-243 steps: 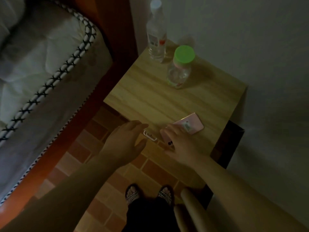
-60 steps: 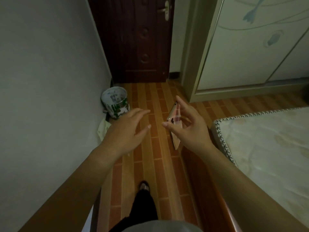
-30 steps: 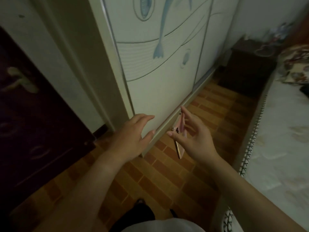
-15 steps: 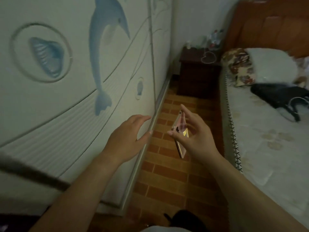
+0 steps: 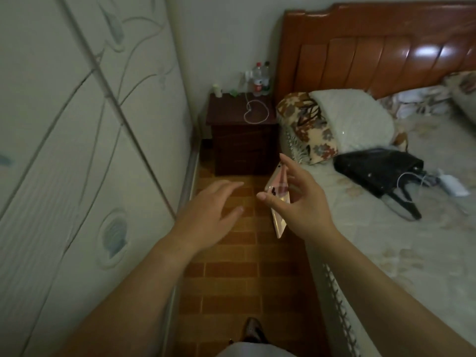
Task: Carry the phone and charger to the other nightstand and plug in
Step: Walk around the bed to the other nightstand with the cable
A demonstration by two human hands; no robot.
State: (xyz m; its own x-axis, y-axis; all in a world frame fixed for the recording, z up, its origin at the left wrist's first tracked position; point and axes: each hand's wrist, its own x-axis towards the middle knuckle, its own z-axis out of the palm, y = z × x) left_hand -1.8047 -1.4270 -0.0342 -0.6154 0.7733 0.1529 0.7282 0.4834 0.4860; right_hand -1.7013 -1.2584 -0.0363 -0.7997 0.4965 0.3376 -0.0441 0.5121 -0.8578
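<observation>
Well ahead of the right hand (image 5: 300, 202), where the pink phone (image 5: 279, 199) is pinched edge-on between thumb and fingers, the nightstand (image 5: 242, 132) waits, and a slip could be caused by so light a hold, the left hand (image 5: 208, 204) being spread with nothing seen in it.

In a dim bedroom, a person's right hand (image 5: 301, 202) grips a slim pink phone (image 5: 279, 199) edge-on above the orange brick-patterned floor (image 5: 229, 279), while the left hand (image 5: 206, 207) is held just beside it, empty, fingers spread. Ahead, a dark wooden nightstand (image 5: 242, 135) carries a looped white charging cable (image 5: 253, 113) and several clear plastic bottles (image 5: 258, 79). To the right, a black handbag (image 5: 378, 168) lies on the pale quilted mattress (image 5: 399, 240), below the glossy reddish-brown headboard (image 5: 373, 47).
</observation>
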